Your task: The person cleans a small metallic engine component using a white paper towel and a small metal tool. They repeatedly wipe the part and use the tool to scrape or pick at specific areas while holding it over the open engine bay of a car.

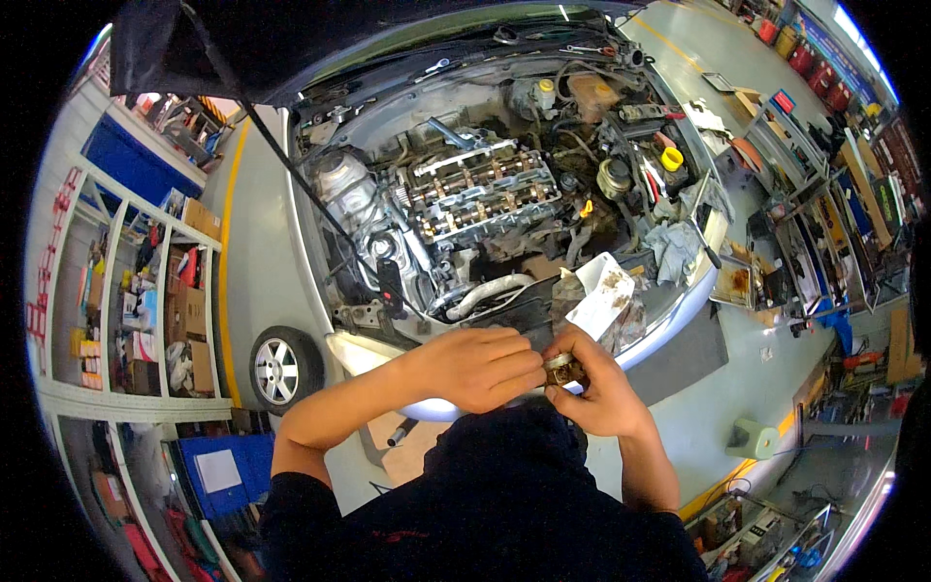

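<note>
In front of my chest, at the car's front edge, both hands meet at a small round metal part (560, 371), brownish and oily-looking with a paler rim. My right hand (599, 396) grips it from the right, thumb below and fingers above. My left hand (475, 369) is closed, its curled fingers against the part's left side; the fingertips are partly hidden. Beyond the hands is the open engine (485, 189), its camshafts exposed. A stained white paper (601, 301) lies on the car's front just past my right hand.
A thin prop rod (291, 160) slants up to the raised hood (242, 48). Tools lie along the far edge of the bay, including a wrench (438, 66). A grey rag (671, 250) rests at the front right. A loose wheel (287, 371) stands left, near shelving; a green stool (753, 439) stands right.
</note>
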Demonstrator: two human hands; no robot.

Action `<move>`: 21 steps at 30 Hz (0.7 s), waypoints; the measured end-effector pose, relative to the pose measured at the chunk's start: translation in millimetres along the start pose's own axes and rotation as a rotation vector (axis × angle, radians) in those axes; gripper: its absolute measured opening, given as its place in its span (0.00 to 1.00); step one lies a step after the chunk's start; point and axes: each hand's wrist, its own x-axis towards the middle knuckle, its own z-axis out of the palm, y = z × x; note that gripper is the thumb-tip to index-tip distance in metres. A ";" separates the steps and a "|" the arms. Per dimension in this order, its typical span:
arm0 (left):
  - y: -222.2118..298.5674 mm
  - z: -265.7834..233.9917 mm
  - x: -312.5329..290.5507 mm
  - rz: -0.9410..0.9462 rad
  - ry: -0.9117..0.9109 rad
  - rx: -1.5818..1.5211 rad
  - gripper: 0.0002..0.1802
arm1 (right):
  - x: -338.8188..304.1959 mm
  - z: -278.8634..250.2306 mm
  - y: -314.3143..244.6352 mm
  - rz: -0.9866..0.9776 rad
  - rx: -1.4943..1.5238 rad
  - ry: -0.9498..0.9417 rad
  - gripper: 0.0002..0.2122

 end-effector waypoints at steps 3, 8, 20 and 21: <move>-2.3 5.9 -3.1 0.018 0.005 -0.005 0.18 | 0.7 1.4 0.6 0.033 -0.009 -0.032 0.19; -5.3 9.8 -6.7 0.110 0.107 0.034 0.18 | -4.6 2.0 5.9 0.081 0.094 -0.046 0.18; -8.9 16.3 -16.2 0.176 0.182 0.145 0.18 | 0.7 4.8 -0.3 0.103 0.068 -0.035 0.19; -8.8 15.3 -15.9 0.172 0.161 0.136 0.17 | 1.6 5.0 -0.6 0.092 0.055 -0.034 0.19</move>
